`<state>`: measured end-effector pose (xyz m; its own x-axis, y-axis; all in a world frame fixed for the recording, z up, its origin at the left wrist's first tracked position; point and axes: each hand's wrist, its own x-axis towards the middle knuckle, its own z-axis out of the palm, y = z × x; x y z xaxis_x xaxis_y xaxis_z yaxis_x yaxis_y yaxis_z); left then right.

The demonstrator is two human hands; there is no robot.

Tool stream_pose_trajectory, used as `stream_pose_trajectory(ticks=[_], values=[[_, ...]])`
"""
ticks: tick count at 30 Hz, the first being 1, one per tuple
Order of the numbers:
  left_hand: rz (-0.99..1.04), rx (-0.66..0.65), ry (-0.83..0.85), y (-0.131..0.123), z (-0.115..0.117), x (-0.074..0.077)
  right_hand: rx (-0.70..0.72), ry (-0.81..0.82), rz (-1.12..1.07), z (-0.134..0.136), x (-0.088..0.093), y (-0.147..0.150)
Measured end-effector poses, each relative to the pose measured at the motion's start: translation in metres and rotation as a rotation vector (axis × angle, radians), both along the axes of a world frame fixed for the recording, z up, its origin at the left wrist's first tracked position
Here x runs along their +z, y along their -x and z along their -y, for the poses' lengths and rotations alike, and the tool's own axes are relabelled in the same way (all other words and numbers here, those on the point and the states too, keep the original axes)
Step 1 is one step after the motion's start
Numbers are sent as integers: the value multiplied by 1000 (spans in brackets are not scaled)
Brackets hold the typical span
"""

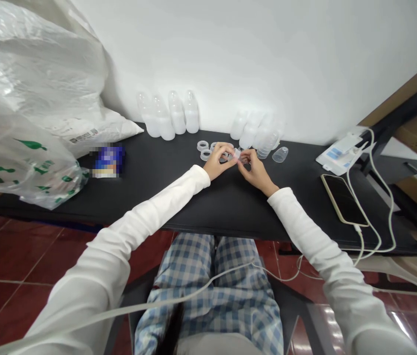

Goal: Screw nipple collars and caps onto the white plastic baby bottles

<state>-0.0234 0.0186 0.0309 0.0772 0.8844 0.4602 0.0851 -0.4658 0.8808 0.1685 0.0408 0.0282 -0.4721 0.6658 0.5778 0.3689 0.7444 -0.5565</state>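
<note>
Right now the left hand (216,161) and right hand (257,172) pinch a small clear plastic piece (236,154) between their fingertips (231,157), with translucent rings (203,146) just ahead and upright plastic bottles (167,116) lining the black table (193,207) behind them.

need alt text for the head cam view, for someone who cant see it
A person's left hand and right hand pinch a small clear plastic piece above a black table. Translucent plastic bottles and clear rings stand behind them, and a smartphone lies to the right.
</note>
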Motion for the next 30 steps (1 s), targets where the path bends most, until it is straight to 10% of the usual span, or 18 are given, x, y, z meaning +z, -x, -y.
stream_pose_trajectory(ticks=[9, 30], values=[[85, -197, 135, -1, -2, -1, -86, -23, -67, 3, 4, 0], [51, -29, 269, 0, -2, 6, 2, -66, 68, 8, 8, 7]])
